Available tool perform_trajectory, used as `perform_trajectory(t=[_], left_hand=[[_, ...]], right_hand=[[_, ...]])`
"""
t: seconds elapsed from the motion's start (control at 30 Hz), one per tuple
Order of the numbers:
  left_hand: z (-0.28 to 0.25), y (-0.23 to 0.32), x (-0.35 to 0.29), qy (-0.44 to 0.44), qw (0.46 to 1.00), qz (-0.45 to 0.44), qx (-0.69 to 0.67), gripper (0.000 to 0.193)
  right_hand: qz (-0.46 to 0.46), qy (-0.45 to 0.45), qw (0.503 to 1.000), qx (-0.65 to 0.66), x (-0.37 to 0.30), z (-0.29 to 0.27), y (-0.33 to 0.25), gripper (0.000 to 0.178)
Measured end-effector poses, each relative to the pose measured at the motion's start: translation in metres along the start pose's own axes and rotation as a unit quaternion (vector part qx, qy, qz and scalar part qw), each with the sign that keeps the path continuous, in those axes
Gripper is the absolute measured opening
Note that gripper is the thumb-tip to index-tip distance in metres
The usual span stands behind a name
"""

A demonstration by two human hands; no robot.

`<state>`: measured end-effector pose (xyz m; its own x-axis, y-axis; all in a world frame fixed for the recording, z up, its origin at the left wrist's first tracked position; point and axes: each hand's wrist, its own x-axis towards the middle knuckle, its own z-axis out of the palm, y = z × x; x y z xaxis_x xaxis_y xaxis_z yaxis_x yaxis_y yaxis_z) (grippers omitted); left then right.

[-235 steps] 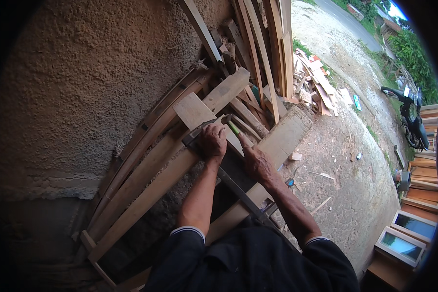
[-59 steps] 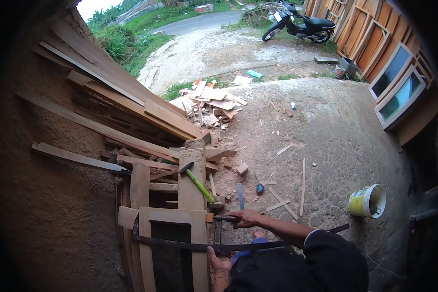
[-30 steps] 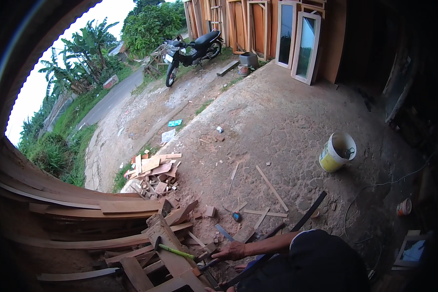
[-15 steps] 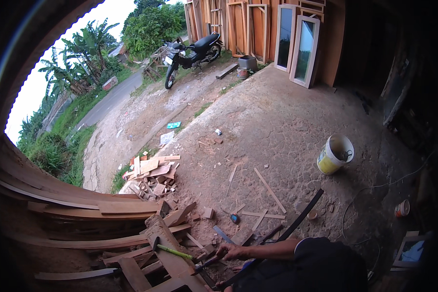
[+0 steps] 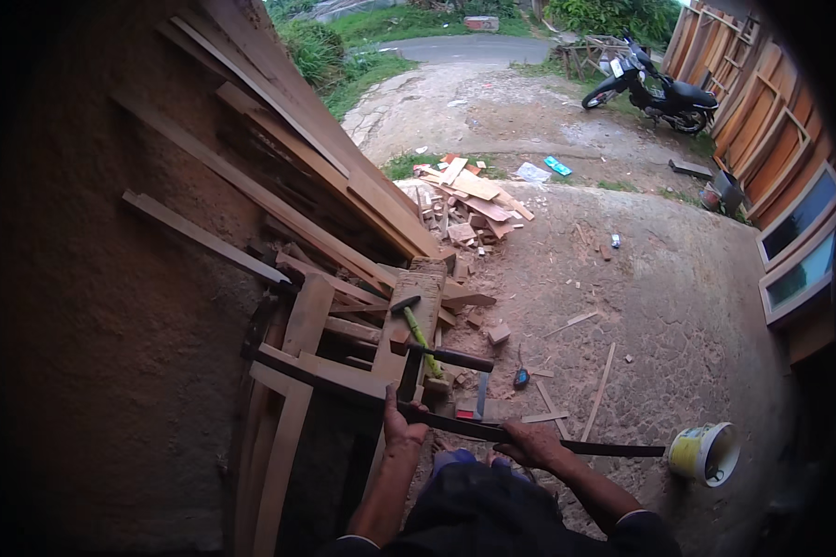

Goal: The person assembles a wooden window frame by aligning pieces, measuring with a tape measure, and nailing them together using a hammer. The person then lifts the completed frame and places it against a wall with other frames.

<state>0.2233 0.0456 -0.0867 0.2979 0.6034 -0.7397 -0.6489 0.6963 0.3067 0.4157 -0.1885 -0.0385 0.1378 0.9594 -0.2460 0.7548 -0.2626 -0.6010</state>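
Observation:
A long, thin dark strip runs slantwise across in front of me, from the wooden frame on the left toward the bucket. My left hand is closed around it near the bench, thumb up. Farther right, my right hand grips the same strip from above. Just beyond my left hand, a hammer with a green handle lies on the worn plank. A dark-handled tool, its kind unclear, rests across the hammer's handle. Beside them is a square-like tool with a grey blade and red part.
Long boards lean along the left wall. A pile of offcuts lies beyond the bench. On the concrete floor are a tape measure, thin sticks and a bucket. A motorcycle and window frames stand at right.
My view has swung left. A hand that was at a slim dark tool near the hammer has left it. Both hands now grip the strip, which lies more crosswise.

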Motion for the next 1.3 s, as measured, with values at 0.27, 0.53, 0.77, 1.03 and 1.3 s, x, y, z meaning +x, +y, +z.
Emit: perform_trajectory(t=[0.27, 0.53, 0.77, 1.03, 1.3], left_hand=[[0.073, 0.018, 0.049, -0.124, 0.987, 0.048, -0.095, 0.043], [0.014, 0.043, 0.003, -0.118, 0.961, 0.137, 0.209, 0.077], [-0.112, 0.066, -0.119, -0.095, 0.885, 0.245, 0.384, 0.055], [-0.23, 0.027, -0.191, 0.031, 0.887, 0.214, 0.408, 0.046], [-0.34, -0.018, -0.253, 0.217, 0.922, 0.102, 0.306, 0.057]], right_hand=[[0.071, 0.059, 0.996, -0.016, 0.082, -0.038, -0.019, 0.043], [0.035, 0.018, 0.999, -0.029, 0.195, -0.035, -0.022, 0.049], [0.003, -0.023, 0.999, -0.036, 0.263, -0.013, -0.006, 0.051], [-0.073, 0.042, 0.996, -0.021, 0.3, 0.017, 0.034, 0.049], [-0.035, 0.024, 0.999, -0.01, 0.304, 0.04, 0.049, 0.049]])
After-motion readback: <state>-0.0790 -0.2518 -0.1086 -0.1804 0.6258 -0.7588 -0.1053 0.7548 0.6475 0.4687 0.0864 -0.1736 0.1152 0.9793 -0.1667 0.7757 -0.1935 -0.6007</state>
